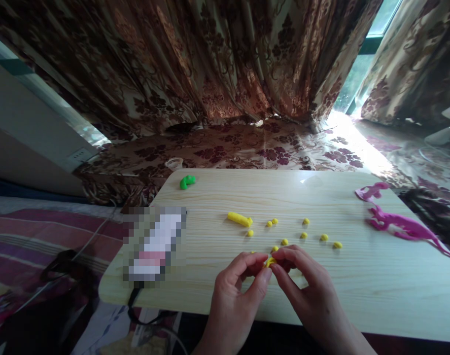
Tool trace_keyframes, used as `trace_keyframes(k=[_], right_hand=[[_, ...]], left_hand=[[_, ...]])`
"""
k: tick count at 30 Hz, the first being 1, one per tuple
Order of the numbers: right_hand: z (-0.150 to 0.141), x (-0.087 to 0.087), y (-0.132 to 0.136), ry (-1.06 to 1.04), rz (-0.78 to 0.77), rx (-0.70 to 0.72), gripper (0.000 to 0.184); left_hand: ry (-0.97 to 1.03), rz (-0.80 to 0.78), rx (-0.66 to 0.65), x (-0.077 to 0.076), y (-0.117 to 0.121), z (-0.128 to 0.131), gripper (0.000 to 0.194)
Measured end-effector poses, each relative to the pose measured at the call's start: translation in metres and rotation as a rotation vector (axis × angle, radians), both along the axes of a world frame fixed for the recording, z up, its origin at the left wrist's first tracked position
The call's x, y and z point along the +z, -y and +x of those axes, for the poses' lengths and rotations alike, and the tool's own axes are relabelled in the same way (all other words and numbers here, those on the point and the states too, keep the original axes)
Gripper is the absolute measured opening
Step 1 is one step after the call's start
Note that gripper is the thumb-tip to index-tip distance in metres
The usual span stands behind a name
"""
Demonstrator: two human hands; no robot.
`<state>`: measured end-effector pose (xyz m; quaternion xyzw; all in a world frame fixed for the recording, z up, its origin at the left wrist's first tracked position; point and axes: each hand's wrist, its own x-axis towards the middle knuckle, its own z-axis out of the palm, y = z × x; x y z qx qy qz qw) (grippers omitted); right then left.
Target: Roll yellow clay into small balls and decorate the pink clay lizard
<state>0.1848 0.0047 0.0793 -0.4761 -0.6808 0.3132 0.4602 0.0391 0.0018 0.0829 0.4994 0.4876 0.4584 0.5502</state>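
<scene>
Table top: pale wood grain, smooth, with a faint sheen. Yellow roll, yellow balls and pinched yellow piece: matt, clay-like material. Green piece: clay-like, smooth. Pink figure: smooth, its exact material uncertain. Curtain: patterned cloth, satiny along its folds. Sill cover: patterned cloth. Bedding: striped cloth. Window pane: glass.

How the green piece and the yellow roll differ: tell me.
The green piece is bent; the yellow roll is nearly straight. The green piece lies near the far left corner of the table; the yellow roll lies closer to its middle. Both are single-coloured and rest on the table.
</scene>
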Motion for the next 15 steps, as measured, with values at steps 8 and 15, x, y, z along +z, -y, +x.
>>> trace_keyframes(k=[8, 15], right_hand=[[0.0019, 0.0038, 0.0017, 0.099, 0.075, -0.008, 0.017], [0.0030, 0.0022, 0.0035, 0.171, 0.113, -0.016, 0.014]], left_hand=[[0.149, -0.143, -0.027, 0.0035, -0.0027, -0.0004, 0.012], [0.240, -0.267, -0.013, -0.0032, -0.0031, -0.0023, 0.017]])
